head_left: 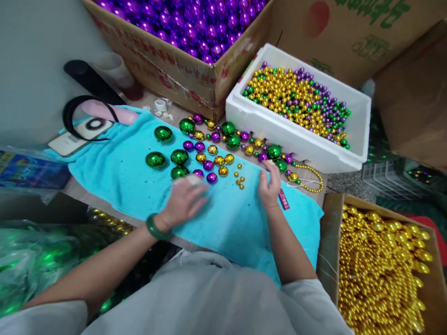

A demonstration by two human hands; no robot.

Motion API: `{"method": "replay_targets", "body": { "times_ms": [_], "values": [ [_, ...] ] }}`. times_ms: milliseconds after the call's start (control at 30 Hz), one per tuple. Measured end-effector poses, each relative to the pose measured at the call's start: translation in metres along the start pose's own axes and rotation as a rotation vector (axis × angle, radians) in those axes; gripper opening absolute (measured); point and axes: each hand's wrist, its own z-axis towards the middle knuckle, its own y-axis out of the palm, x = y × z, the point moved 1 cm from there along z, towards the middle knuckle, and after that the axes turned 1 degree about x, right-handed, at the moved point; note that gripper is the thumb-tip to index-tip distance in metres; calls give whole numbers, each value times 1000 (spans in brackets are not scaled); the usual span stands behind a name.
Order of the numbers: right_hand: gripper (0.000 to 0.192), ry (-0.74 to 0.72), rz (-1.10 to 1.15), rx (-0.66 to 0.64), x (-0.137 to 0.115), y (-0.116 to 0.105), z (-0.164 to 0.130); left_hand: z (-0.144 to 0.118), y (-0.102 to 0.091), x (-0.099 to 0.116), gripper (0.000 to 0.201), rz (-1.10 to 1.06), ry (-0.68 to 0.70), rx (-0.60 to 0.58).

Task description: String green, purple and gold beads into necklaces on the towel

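"So, clock face over the turquoise cloth (pixel 223 218), 12 at its far edge: where were the hands?"

"Left hand (pixel 186 197) between 8 and 9, right beside the loose green balls (pixel 155 159)! It was blurred, fingers bent and a little apart, and I couldn't tell whether they pinched anything."

"And the right hand (pixel 269 186)?"

"Over at 3, next to the strung beads (pixel 232 141), which curved from 11 round to 3! Half curled, thumb standing off the fingers; whether it gripped anything, I couldn't tell."

"What stage did that look like?"

"Grouping loose pieces by colour and size, I judged! 4 green balls sat at 10, purple balls (pixel 208 165) and gold balls (pixel 219 160) crowded together at 12, and tiny gold beads (pixel 236 174) gathered at 2. The strung beads lay beyond that bunch, close along the foot of the foam box (pixel 251 118)."

"So what did the next move call for?"

"Precision, to my eye! The left hand needed to take 1 ball without rolling its neighbours, with the right hand light enough not to drag the strung beads."
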Motion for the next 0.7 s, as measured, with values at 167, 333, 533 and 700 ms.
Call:
{"method": "replay_targets", "body": {
  "times_ms": [167, 333, 533, 700],
  "values": [
    [49, 313, -301, 271, 64, -94, -47, 7, -44, -114, 65, 195, -509, 203],
    [57, 528, -566, 60, 108, -116, -105, 0, -35, -183, 64, 261, -600, 46],
    [61, 501, -690, -50, 123, -103, -110, -12, -36, -169, 71, 255, -689, -88],
    [63, 470, -718, -44, 125, -106, -108, -15, -38, -158, 74, 296, -727, -67]
  ]
}}
